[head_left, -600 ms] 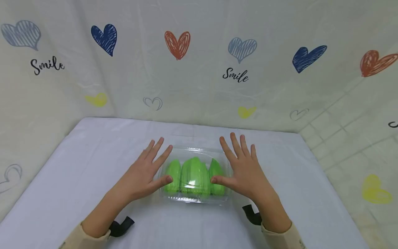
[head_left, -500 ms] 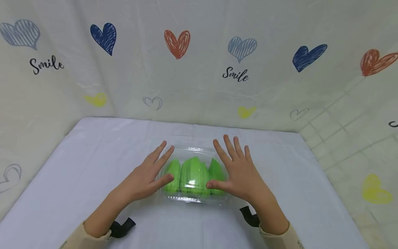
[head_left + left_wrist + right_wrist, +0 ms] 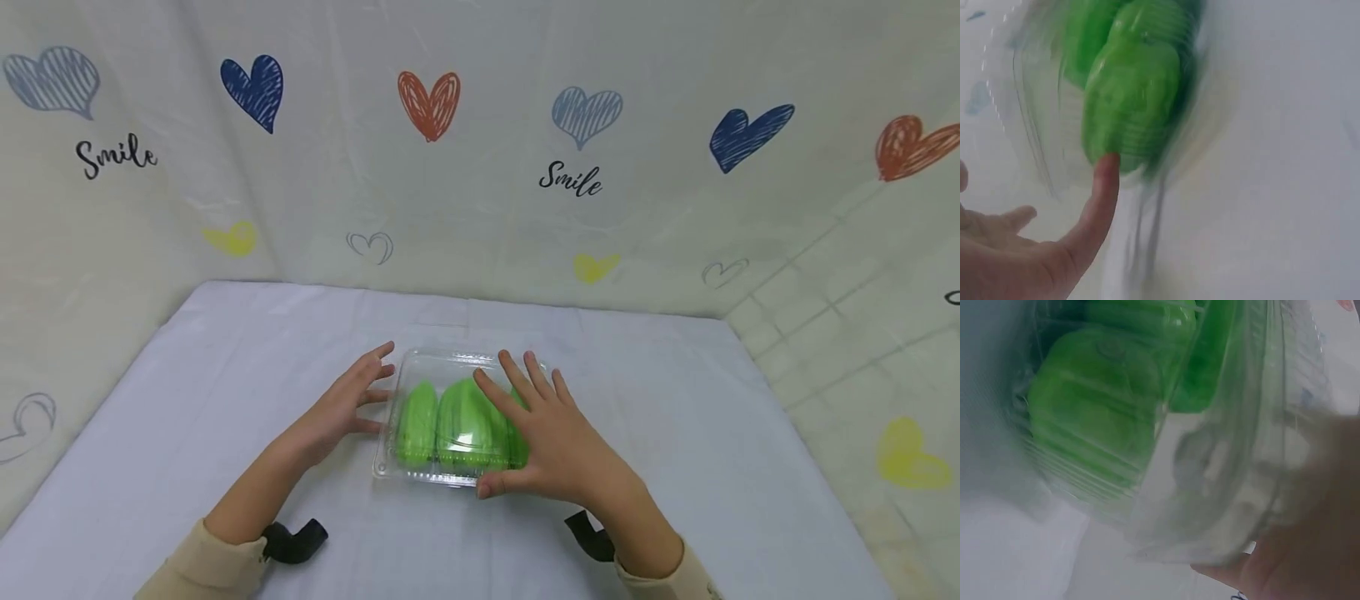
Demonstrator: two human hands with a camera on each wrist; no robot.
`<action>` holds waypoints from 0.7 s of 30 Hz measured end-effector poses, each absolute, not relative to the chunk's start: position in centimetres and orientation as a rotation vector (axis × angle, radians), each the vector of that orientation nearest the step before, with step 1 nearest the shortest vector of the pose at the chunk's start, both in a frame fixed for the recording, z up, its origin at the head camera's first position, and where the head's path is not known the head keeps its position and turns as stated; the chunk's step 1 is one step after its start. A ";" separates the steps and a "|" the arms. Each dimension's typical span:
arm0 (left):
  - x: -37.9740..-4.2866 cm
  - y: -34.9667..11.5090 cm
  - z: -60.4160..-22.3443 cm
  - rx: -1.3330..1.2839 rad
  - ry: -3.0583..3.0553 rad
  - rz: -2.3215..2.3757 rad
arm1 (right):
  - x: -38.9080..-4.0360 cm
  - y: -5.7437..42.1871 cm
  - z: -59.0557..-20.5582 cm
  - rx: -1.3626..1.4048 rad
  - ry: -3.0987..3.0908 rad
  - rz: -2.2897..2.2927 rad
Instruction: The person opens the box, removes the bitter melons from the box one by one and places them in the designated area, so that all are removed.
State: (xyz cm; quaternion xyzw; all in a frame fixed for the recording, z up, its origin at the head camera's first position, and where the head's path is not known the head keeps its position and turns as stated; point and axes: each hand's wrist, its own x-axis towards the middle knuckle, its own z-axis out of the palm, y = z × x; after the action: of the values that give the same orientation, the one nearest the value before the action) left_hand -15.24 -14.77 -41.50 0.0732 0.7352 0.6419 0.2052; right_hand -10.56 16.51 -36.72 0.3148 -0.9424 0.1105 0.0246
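A clear plastic clamshell box (image 3: pixel 450 360) lies on the white-covered table with several glossy green rounded pieces (image 3: pixel 471 417) inside; their exact kind is unclear. My left hand (image 3: pixel 340 414) is at the box's left side, fingers extended towards it. In the left wrist view a straight finger of that hand (image 3: pixel 1041 256) overlaps the box's end, blurred; touch cannot be told. Spread fingers of my right hand (image 3: pixel 558 442) stretch across the right part of the box and hide its right edge. The right wrist view shows this hand (image 3: pixel 1316 512) beside the clear wall (image 3: pixel 1241 437).
A white cloth (image 3: pixel 262 358) covers the table. Behind it hangs a pale curtain (image 3: pixel 480 192) printed with hearts and "Smile". Black curved pieces (image 3: pixel 296 542) sit at both wrists, and beige sleeves (image 3: pixel 206 558) cover the forearms.
My right hand has moved left and nearer, further over the box. My left hand has turned onto its side and drawn back from above the box to its left edge.
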 end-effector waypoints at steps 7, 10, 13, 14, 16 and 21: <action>-16.2 -16.6 -42.3 0.185 1.746 1.864 | -10.5 16.0 -37.4 1.015 -2.895 0.273; -16.5 -17.0 -42.8 0.182 1.672 1.861 | -10.5 16.0 -37.6 1.025 -2.882 0.260; -16.7 -17.2 -43.2 0.205 1.632 1.850 | -10.5 16.0 -37.7 1.021 -2.875 0.243; -16.8 -17.2 -43.4 0.218 1.621 1.848 | -10.5 16.0 -37.8 1.016 -2.876 0.237; -16.8 -17.2 -43.5 0.248 1.608 1.843 | -10.7 16.0 -37.9 1.006 -2.877 0.225; -16.6 -17.1 -43.7 0.304 1.589 1.855 | -11.1 16.0 -38.1 0.975 -2.883 0.221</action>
State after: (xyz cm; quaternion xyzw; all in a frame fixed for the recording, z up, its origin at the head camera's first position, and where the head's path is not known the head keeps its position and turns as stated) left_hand -16.63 -17.12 -43.70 0.1165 0.6085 0.7105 0.3335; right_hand -11.11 16.02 -38.14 0.3192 -0.9439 0.0722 0.0449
